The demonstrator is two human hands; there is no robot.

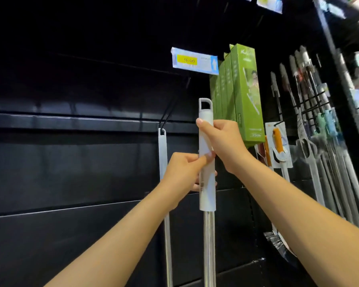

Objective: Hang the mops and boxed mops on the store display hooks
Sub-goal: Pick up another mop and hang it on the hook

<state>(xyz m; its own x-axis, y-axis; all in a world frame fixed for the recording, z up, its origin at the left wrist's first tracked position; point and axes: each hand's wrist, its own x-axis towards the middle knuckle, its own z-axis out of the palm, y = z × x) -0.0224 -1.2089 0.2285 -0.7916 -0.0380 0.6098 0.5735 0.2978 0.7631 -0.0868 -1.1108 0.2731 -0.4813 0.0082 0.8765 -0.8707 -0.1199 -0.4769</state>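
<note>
Mop held upright before the dark display wall. The left grip and right grip both clasp the white sleeve of the mop handle. Its hanging loop is uppermost, below the price tag and just right of a hung mop. Green boxed mops hang behind. Good practice: raise the loop to the tip of the hook, square its opening, slide it fully on, then release.

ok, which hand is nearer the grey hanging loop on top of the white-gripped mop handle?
Right. The right hand grips the white plastic grip just below the grey hanging loop; the left hand holds the same grip lower down, farther from the loop.
</note>
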